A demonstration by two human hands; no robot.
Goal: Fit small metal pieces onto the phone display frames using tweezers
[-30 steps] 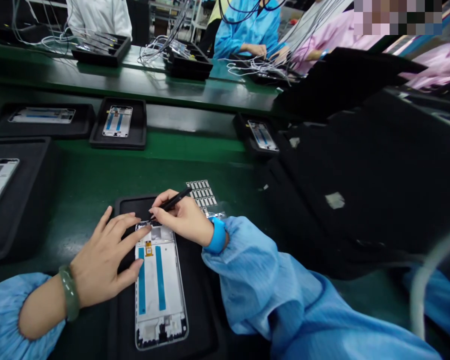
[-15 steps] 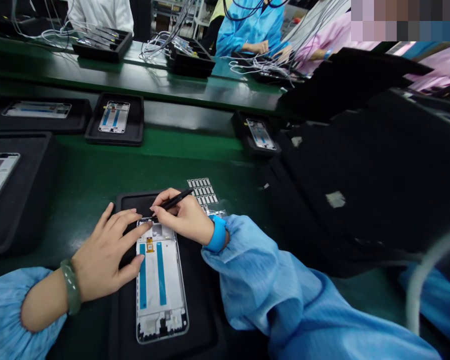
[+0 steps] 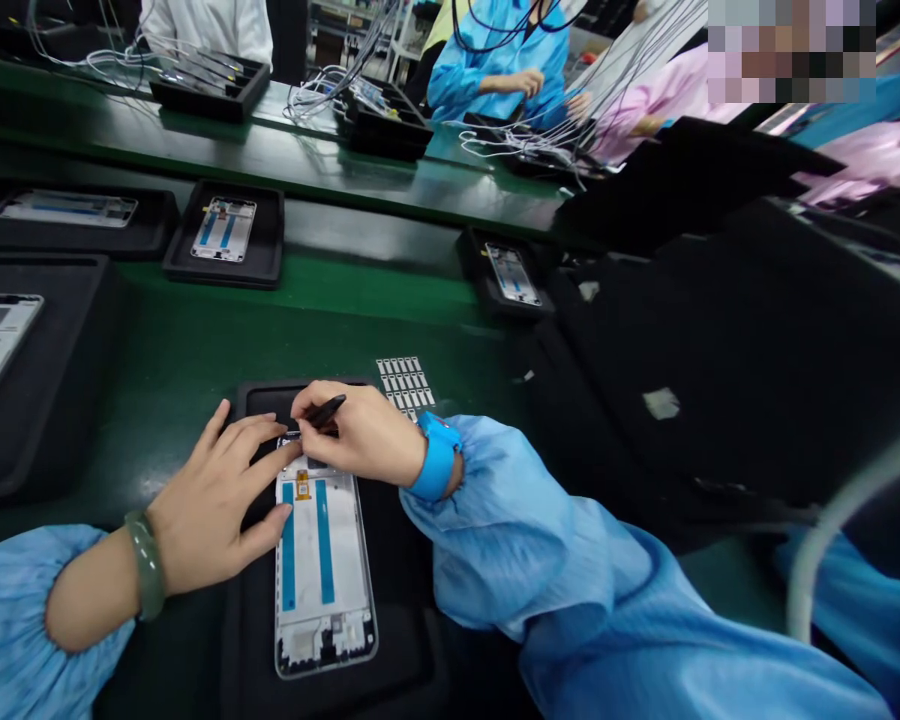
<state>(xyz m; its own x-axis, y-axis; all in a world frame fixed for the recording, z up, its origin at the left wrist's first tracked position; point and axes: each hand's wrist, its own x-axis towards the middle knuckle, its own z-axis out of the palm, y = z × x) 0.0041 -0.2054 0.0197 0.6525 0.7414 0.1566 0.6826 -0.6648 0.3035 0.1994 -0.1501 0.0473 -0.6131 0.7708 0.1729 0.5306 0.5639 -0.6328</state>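
A white phone frame (image 3: 352, 560) with two blue strips and a small orange flex piece lies lengthwise in a black foam tray (image 3: 401, 610). My left hand (image 3: 210, 500) has its fingers spread, with the fingertips resting at the frame's upper left edge and the thumb by its left side. My right hand (image 3: 367, 435) grips a slim black pen-shaped tool (image 3: 328, 410) over the frame's top end; the tool's tip is hidden by my fingers. Just beyond my right wrist lies a sheet of small pale pieces (image 3: 405, 378) in rows.
Other trays with phone frames stand around: a large one (image 3: 75, 350) at left, a smaller tray (image 3: 266, 240) behind it, another (image 3: 487, 285) farther right. Dark stacked material (image 3: 757, 380) fills the right side. Co-workers sit across the green bench (image 3: 330, 325), near cabled black boxes (image 3: 386, 135).
My right hand has turned and shifted slightly left, so the black tool shows shorter and leans differently. My left hand stays at the frame's edge. The view has shifted a little.
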